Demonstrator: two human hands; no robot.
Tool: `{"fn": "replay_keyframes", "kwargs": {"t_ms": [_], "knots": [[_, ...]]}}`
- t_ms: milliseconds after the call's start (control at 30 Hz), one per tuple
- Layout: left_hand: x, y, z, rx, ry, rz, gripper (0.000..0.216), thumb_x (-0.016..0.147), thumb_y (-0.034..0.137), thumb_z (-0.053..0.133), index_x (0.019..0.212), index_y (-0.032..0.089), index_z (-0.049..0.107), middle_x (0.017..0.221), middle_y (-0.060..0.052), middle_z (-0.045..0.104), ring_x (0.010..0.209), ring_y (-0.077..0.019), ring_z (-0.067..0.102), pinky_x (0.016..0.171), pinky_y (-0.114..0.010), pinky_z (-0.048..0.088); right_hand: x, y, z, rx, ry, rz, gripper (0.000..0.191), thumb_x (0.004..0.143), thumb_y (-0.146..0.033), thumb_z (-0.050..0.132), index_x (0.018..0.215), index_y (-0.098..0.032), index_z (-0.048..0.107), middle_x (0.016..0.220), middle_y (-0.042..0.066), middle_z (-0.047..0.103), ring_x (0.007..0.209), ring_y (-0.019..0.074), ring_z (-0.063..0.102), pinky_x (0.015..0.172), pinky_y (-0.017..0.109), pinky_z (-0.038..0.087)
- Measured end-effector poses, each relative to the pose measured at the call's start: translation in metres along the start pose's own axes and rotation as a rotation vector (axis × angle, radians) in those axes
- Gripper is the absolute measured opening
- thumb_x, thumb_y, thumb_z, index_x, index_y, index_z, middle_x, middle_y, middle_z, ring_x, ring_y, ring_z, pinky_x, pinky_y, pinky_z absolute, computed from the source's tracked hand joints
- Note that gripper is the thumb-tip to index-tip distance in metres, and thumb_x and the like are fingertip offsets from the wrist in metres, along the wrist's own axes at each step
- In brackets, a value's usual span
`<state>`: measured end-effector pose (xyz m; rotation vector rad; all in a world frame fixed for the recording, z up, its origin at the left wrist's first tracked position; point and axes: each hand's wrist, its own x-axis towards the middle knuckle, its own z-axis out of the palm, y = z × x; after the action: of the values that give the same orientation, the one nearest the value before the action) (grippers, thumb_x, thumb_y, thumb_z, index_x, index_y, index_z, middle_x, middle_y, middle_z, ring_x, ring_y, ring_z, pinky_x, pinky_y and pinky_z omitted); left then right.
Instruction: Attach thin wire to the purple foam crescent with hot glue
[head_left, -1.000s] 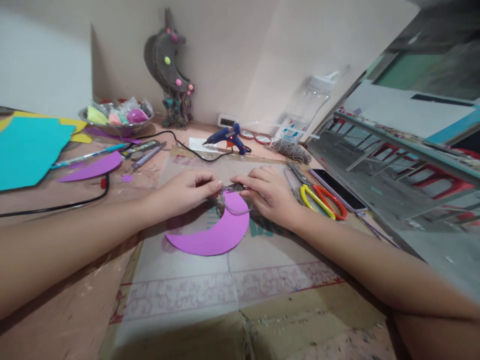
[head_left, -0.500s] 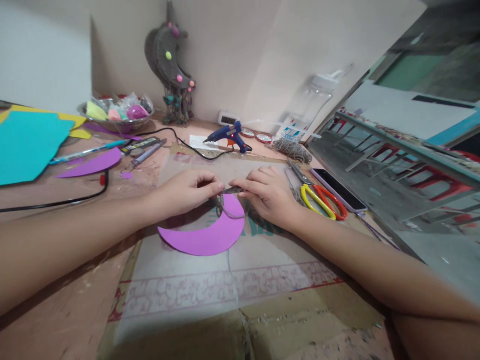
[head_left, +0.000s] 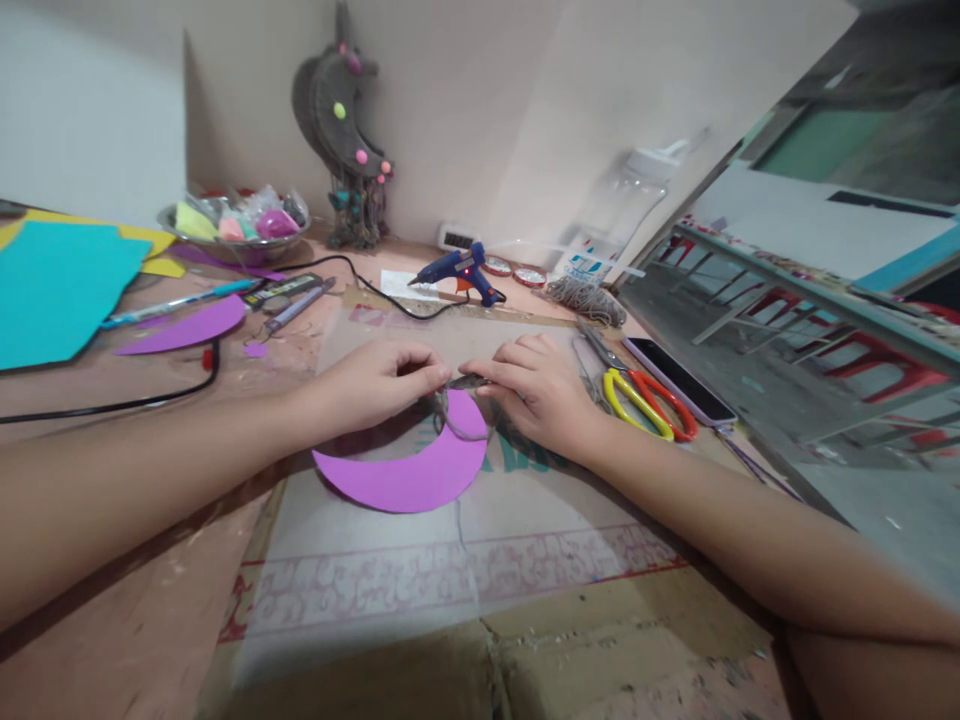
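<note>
A purple foam crescent (head_left: 420, 470) lies flat on a sheet of cardboard (head_left: 465, 560). My left hand (head_left: 375, 380) and my right hand (head_left: 536, 390) meet at the crescent's upper tip, fingers pinched together. Between them runs a thin grey string (head_left: 457, 425), looped around that tip. Both hands are closed on the string and the tip; the exact grip point is hidden under my fingertips.
Yellow and red scissors (head_left: 645, 400) and a phone (head_left: 679, 380) lie to the right. A blue glue gun (head_left: 461, 270) with its black cord, a ball of twine (head_left: 585, 298), a bowl of pompoms (head_left: 236, 225), teal foam (head_left: 52, 290) and a second purple crescent (head_left: 187, 328) sit behind.
The purple crescent has turned slightly, its lower tip swinging left. My hands stay pinched at its upper tip with the string.
</note>
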<state>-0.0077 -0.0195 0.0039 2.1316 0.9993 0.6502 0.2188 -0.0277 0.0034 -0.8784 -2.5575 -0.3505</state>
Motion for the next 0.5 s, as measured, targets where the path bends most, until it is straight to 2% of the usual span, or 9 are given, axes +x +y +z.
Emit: {"fn": "replay_keyframes", "kwargs": {"t_ms": [500], "knots": [[0.0007, -0.0025, 0.0009, 0.0, -0.01, 0.006, 0.032, 0.087, 0.04, 0.044, 0.072, 0.016, 0.058, 0.064, 0.002, 0.052, 0.062, -0.0123, 0.047, 0.057, -0.024, 0.033, -0.0005, 0.0035, 0.0021, 0.04, -0.005, -0.009, 0.031, 0.094, -0.034, 0.043, 0.109, -0.018, 0.066, 0.077, 0.004, 0.061, 0.074, 0.0162, 0.048, 0.068, 0.031, 0.029]]}}
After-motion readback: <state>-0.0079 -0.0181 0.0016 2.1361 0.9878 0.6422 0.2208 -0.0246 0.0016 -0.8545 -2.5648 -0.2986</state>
